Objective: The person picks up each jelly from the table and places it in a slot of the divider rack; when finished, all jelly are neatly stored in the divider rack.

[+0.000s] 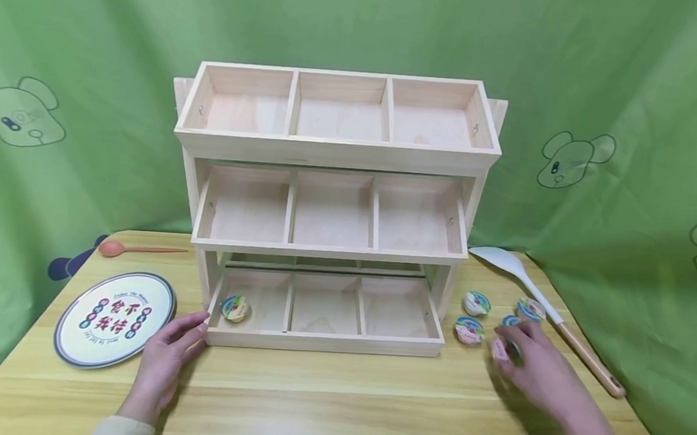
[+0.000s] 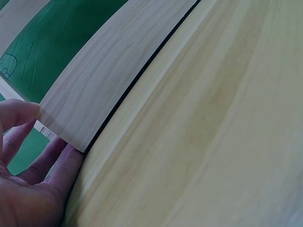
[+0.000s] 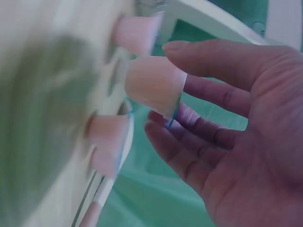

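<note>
My right hand (image 1: 535, 365) pinches a small jelly cup (image 3: 154, 85) between thumb and fingers, at the right side of the table. Several more jelly cups (image 1: 469, 330) with colourful lids stand close by it. My left hand (image 1: 169, 350) rests its fingertips against the left front corner of the bottom tray of a three-tier wooden shelf (image 1: 337, 155). In the left wrist view, the fingers (image 2: 19, 113) touch the end of the tray's front board (image 2: 104, 80). One jelly cup (image 1: 235, 308) lies tilted in the bottom tray's left compartment.
A round white plate (image 1: 115, 320) with red and blue lettering lies left of the shelf, below a reddish spoon (image 1: 112, 248). A white ladle (image 1: 518, 266) with a wooden handle runs along the table's right edge. Green curtain (image 1: 350, 22) hangs behind and at both sides.
</note>
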`<state>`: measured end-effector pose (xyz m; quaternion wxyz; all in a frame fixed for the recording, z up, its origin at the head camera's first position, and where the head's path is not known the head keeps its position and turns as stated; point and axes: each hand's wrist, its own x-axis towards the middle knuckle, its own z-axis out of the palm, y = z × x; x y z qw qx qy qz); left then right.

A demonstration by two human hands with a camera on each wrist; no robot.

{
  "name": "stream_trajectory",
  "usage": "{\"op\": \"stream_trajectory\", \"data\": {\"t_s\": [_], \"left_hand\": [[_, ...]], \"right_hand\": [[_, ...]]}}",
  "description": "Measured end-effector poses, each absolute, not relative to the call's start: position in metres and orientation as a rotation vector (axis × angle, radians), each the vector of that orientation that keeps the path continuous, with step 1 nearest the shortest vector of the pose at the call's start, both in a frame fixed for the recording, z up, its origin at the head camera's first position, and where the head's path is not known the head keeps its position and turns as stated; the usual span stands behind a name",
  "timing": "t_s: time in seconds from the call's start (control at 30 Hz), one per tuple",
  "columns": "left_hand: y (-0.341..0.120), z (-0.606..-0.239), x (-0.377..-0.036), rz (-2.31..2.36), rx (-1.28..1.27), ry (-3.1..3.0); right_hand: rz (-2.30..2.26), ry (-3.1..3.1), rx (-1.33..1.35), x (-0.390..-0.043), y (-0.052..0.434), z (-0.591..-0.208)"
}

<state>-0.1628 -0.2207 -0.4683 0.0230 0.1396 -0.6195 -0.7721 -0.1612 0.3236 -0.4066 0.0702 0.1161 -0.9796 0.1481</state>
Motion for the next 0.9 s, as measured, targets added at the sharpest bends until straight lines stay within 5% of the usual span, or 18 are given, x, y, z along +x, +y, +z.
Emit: {"op": "stream_trajectory", "data": {"t_s": [0.9], "left_hand": [[-0.223, -0.469, -0.163, -2.402, 0.428, -1.92]], "right_hand": [[0.498, -2.79, 0.687, -0.181, 0.26, -0.367]]}}
